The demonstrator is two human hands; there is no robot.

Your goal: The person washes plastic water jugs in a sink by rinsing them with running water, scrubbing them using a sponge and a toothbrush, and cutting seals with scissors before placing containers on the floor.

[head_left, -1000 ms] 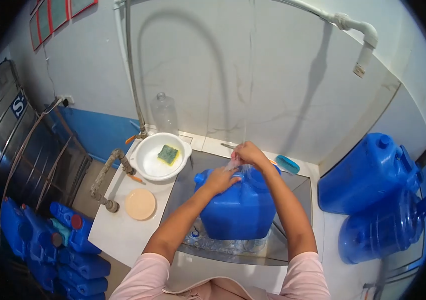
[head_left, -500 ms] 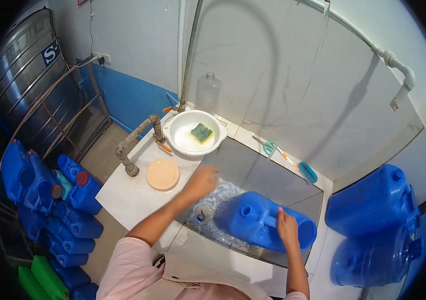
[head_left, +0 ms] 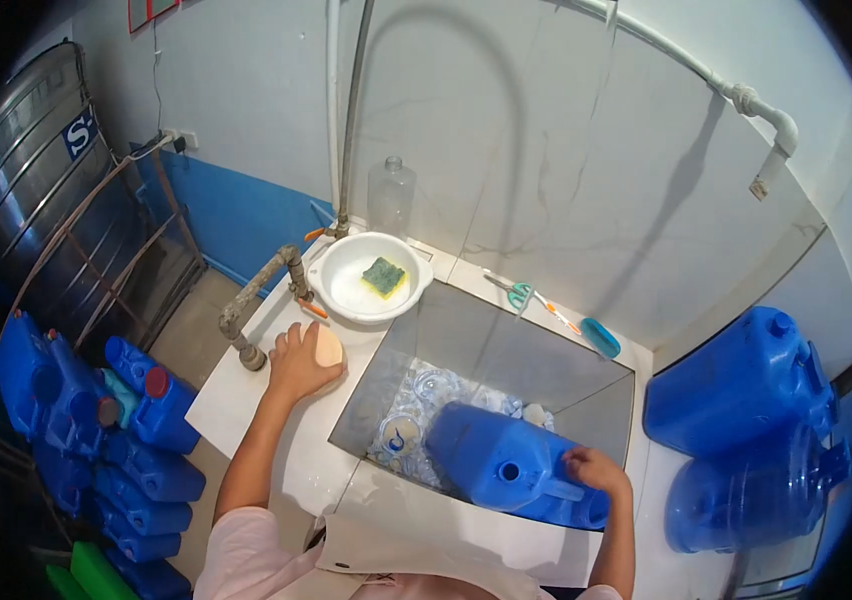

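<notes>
My left hand [head_left: 303, 364] lies over a round peach-coloured disc [head_left: 330, 349] on the white counter. Its fingers are spread across the disc and hide its left part; whether it bears any weight cannot be seen. A blue plastic jug [head_left: 476, 450] lies on its side in the tiled basin [head_left: 586, 408], its neck opening facing up toward me. Beside the jug's handle, my right hand [head_left: 598, 474] is over the jug's right end with loosely bent fingers. The handle shows free of the fingers. Clear plastic bottles [head_left: 401, 435] lie under and left of the jug.
A white bowl [head_left: 329, 300] holds a green-yellow sponge [head_left: 384, 278]. Scissors [head_left: 518, 294], an orange-white toothbrush [head_left: 558, 316] and a teal brush [head_left: 601, 338] lie along the back ledge. Blue jugs [head_left: 721, 385] stand at right; more blue containers [head_left: 156, 465] are stacked at left. A pipe [head_left: 258, 290] rises from the counter.
My left hand has moved left from above the basin onto the peach disc. My right hand has come off the jug's handle, and the jug sits lower in the basin.
</notes>
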